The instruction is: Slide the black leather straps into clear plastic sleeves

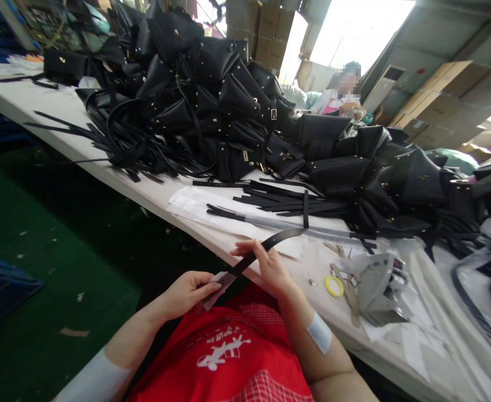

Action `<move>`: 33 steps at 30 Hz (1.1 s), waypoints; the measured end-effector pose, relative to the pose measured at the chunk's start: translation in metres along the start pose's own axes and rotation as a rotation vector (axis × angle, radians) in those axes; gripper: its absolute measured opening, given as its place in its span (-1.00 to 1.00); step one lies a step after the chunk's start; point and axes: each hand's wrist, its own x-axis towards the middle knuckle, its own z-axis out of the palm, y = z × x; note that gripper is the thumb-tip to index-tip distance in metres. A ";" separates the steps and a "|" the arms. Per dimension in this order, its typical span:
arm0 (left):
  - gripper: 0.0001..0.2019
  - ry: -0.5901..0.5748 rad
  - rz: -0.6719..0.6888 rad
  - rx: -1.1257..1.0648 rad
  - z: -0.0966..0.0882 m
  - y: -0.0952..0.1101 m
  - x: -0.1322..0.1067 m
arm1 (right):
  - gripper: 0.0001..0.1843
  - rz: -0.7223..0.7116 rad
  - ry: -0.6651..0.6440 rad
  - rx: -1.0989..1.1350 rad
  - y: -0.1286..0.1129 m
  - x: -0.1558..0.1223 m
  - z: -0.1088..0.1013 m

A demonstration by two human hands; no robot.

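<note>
A black strap point(285, 235) runs from my lap over the table's near edge, its far end resting by the other straps. My left hand point(198, 288) pinches its near end, where a pale, thin wrapping point(221, 282) covers it. Farther along, my right hand point(266, 262) grips the same strap between thumb and fingers, some fingers stretched out. Just beyond lie a loose bundle of flat black straps point(270, 201) and a white sheet point(199, 201) on the table.
Black bags point(237, 106) with metal fittings are heaped along the white table point(153, 195). At right are a yellow tape roll point(334, 286) and a grey plastic bag point(381, 296). Another person point(341, 97) sits behind the heap. Cartons point(442, 111) stand at back right.
</note>
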 end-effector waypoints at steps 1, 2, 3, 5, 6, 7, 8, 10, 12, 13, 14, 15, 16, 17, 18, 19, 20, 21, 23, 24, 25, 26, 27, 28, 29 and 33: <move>-0.55 0.033 -0.003 -0.017 0.006 -0.002 0.003 | -0.38 0.006 -0.058 -0.012 0.007 -0.001 0.010; -0.50 0.082 -0.005 -0.017 0.010 -0.003 0.005 | -0.37 0.022 -0.122 -0.020 0.013 -0.002 0.018; -0.47 0.141 -0.008 0.002 0.014 -0.004 0.006 | -0.36 0.052 -0.173 -0.008 0.020 0.000 0.023; -0.44 0.238 -0.007 0.072 0.017 -0.007 0.007 | -0.34 0.143 -0.150 0.114 0.029 0.006 0.022; -0.45 0.253 -0.008 0.109 0.017 -0.007 0.007 | -0.33 0.184 -0.069 0.217 0.031 0.011 0.016; -0.46 0.249 -0.012 0.136 0.015 -0.007 0.007 | -0.32 0.205 0.044 0.317 0.031 0.015 0.008; -0.46 0.228 -0.018 0.151 0.014 -0.007 0.007 | -0.33 0.200 0.164 0.389 0.030 0.019 0.000; -0.45 0.189 -0.018 0.161 0.013 -0.003 0.011 | -0.35 0.147 0.323 0.407 0.027 0.023 -0.010; -0.43 0.201 0.012 0.169 0.017 0.004 0.018 | -0.37 0.127 0.277 0.316 0.026 0.022 -0.007; -0.42 0.236 0.039 0.174 0.020 0.008 0.022 | -0.35 0.150 0.180 0.290 0.026 0.021 -0.003; -0.41 0.281 0.067 0.179 0.024 0.012 0.027 | -0.32 0.180 0.077 0.292 0.026 0.020 0.001; -0.41 0.323 0.089 0.183 0.028 0.014 0.030 | -0.31 0.197 0.003 0.315 0.025 0.020 0.004; -0.40 0.344 0.099 0.184 0.031 0.017 0.033 | -0.30 0.193 -0.019 0.352 0.022 0.020 0.004; -0.40 0.340 0.098 0.180 0.034 0.019 0.036 | -0.30 0.165 0.018 0.396 0.019 0.022 0.002; -0.39 0.315 0.090 0.174 0.035 0.020 0.038 | -0.32 0.121 0.102 0.429 0.014 0.023 -0.002; -0.39 0.282 0.084 0.168 0.036 0.022 0.039 | -0.35 0.072 0.198 0.435 0.010 0.024 -0.006; -0.38 0.258 0.085 0.164 0.036 0.024 0.041 | -0.37 0.038 0.265 0.417 0.007 0.025 -0.009; -0.38 0.257 0.101 0.163 0.036 0.027 0.043 | -0.37 0.029 0.271 0.381 0.005 0.026 -0.011; -0.39 0.324 0.171 0.178 0.035 0.034 0.048 | -0.36 0.064 0.133 0.296 0.003 0.025 -0.010; -0.39 0.371 0.203 0.193 0.034 0.037 0.051 | -0.36 0.087 0.050 0.273 0.002 0.026 -0.009; -0.40 0.404 0.223 0.208 0.034 0.038 0.052 | -0.35 0.094 0.003 0.278 0.000 0.027 -0.009; -0.42 0.419 0.227 0.217 0.034 0.039 0.054 | -0.35 0.082 0.014 0.307 -0.004 0.029 -0.012; -0.43 0.413 0.217 0.220 0.035 0.039 0.055 | -0.36 0.053 0.084 0.348 -0.010 0.033 -0.016; -0.43 0.392 0.198 0.215 0.035 0.038 0.055 | -0.37 0.012 0.183 0.383 -0.018 0.037 -0.022; -0.43 0.364 0.180 0.205 0.036 0.038 0.056 | -0.39 -0.029 0.270 0.402 -0.028 0.041 -0.028; -0.41 0.352 0.233 0.164 0.037 0.055 0.060 | -0.32 -0.066 0.192 0.282 -0.057 0.048 -0.030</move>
